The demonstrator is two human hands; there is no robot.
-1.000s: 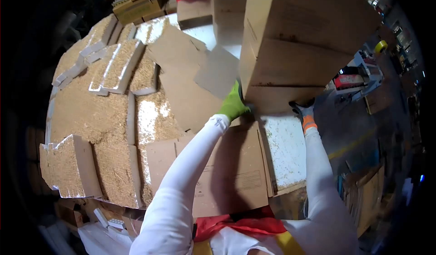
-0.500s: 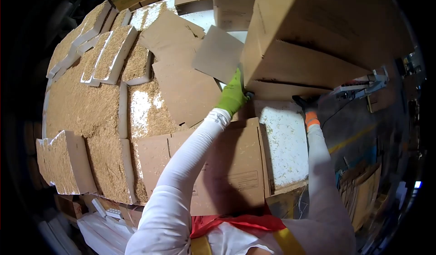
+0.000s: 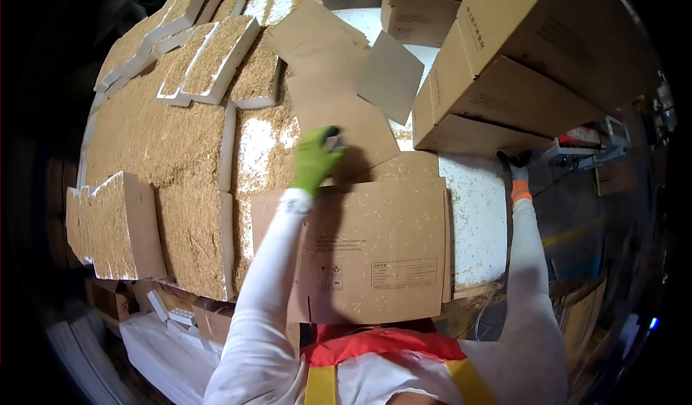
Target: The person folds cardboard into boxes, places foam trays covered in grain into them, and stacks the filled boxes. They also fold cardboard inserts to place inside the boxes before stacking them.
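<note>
My left hand (image 3: 317, 158), in a green glove with dark fingertips, hovers over the flat cardboard with its fingers apart and nothing visible in them. Below it lies a flattened printed carton (image 3: 375, 239), sprinkled with shavings. A loose cardboard sheet (image 3: 335, 117) spreads out beyond the hand, and a smaller greyish square sheet (image 3: 391, 77) rests near the boxes. At the lower edge of the tall stacked cardboard boxes (image 3: 497, 102) is my right hand (image 3: 516, 168), dark-gloved with an orange cuff. Its fingers are spread there.
White foam blocks (image 3: 223, 59) covered in shavings lie at the left, some stacked. More cardboard boxes (image 3: 425, 9) stand at the back. A white table surface (image 3: 472, 217) shows between the carton and my right arm. Beyond the table's right edge is a metal bracket (image 3: 605, 145).
My left hand has moved away from the box stack, leftward over the flat cardboard. My right hand stays by the boxes' lower edge. The view has shifted, moving most things right.
</note>
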